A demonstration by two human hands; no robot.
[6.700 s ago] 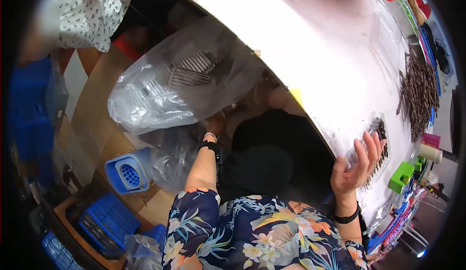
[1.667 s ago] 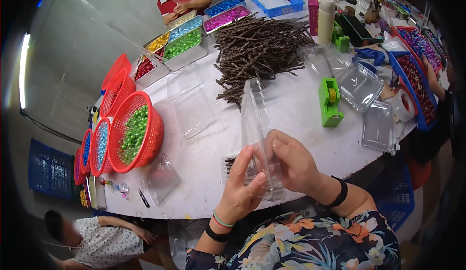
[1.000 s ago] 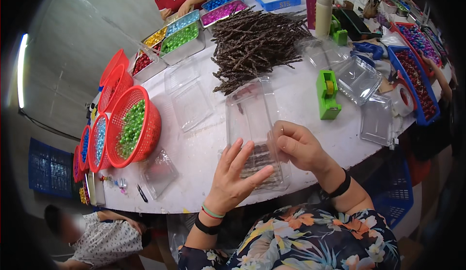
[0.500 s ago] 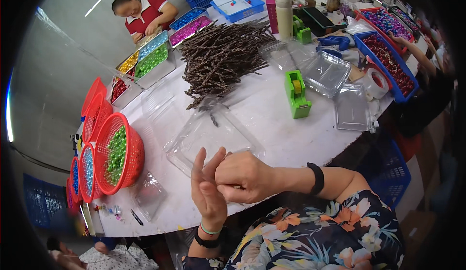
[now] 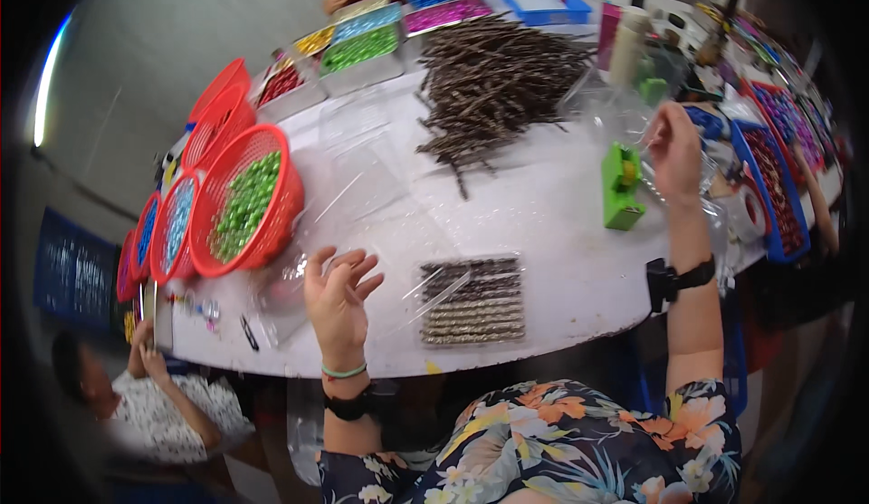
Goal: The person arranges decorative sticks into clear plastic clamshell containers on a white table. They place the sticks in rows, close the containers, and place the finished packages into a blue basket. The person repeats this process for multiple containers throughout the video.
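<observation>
My left hand (image 5: 339,300) hovers over the near left of the table, fingers spread, nothing in it. Off to the right, my right hand (image 5: 677,153) is raised beside a green tape dispenser (image 5: 622,187). Its fingers are pinched; whatever they hold is too small or blurred to name. Between my arms, near the table edge, lies a clear flat pack (image 5: 472,301) with dark and paler beaded strands in neat rows. Clear plastic packaging (image 5: 348,223) lies beyond my left hand. A heap of loose dark strands (image 5: 498,78) covers the far middle.
Red baskets of beads (image 5: 291,205) stand at the left; metal trays of coloured beads (image 5: 362,76) sit farther back. A cream bottle (image 5: 628,47), a tape roll (image 5: 753,210) and a blue bead tray (image 5: 801,246) are at the right. Other people work across and beside the table.
My hands, together over clear packaging before, have parted: the right went up and right to the tape dispenser, the left moved left. The pack of rowed strands now shows. The view has shifted.
</observation>
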